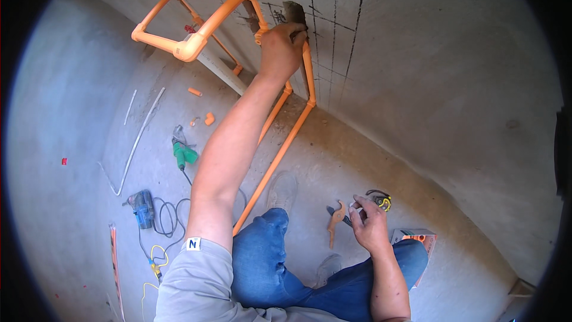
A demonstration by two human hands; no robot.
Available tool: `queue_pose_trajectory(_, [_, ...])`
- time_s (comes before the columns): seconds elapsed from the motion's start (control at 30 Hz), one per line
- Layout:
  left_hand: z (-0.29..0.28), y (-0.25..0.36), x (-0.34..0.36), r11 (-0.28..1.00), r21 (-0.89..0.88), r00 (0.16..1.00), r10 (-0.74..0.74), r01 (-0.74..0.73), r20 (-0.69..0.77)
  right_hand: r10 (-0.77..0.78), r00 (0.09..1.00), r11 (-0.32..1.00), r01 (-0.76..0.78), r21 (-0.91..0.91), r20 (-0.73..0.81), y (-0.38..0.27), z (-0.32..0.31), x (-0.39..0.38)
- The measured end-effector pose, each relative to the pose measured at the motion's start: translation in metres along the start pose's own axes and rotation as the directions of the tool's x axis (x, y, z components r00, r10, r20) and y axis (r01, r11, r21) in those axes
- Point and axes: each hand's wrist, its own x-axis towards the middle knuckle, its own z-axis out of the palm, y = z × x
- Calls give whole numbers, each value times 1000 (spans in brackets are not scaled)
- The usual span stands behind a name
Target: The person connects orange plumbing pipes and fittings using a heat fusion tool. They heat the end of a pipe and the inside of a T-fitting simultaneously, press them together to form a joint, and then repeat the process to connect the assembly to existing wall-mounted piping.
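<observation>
Against the grey wall (453, 53), the left hand (281, 48) is raised and closed round the orange pipe run (308, 77) where it climbs beside a chased slot (294, 11); fingers are wrapped on the pipe, apparently to keep it seated flat against the wall. Black grid lines (336, 30) are marked just right of the slot, probably as cutting guides.

An orange pipe loop with elbow fittings (189, 45) stands out from the wall at upper left, joined to the same run. Lower down, the run angles away from the wall foot across the floor towards the person's jeans-clad knee (268, 244).

The right hand (369, 223) is held low over the floor, fingers curled round a small light-coloured item; what it is cannot be told. Just beside it lie orange-handled pipe cutters (335, 217) and a yellow-and-black tape measure (381, 201), kept within reach. An orange box (417, 240) sits by the right knee.

Further left on the floor (71, 143): a green tool (183, 154), a blue power tool (143, 207) with coiled cable, short orange pipe offcuts (205, 118), and a thin white strip (140, 137). These are well apart from both hands, parked clear of the working spot.
</observation>
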Motion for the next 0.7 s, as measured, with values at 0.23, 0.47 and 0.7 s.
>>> queue_pose_trajectory(0.23, [-2, -12, -1, 973, 76, 975, 217, -219, 39, 6, 1000, 1000, -6, 22, -1, -3, 1, 2])
queue_pose_trajectory(0.47, [-5, -4, 0, 1000, -24, 993, 6, -3, 120, -9, 1000, 1000, 9, 9, 3, -1, 5, 3])
queue_pose_trajectory(0.7, [-5, -7, 5, 992, 50, 981, 106, -115, 164, -8, 1000, 1000, 8, 1, 14, 0, 2, 5])
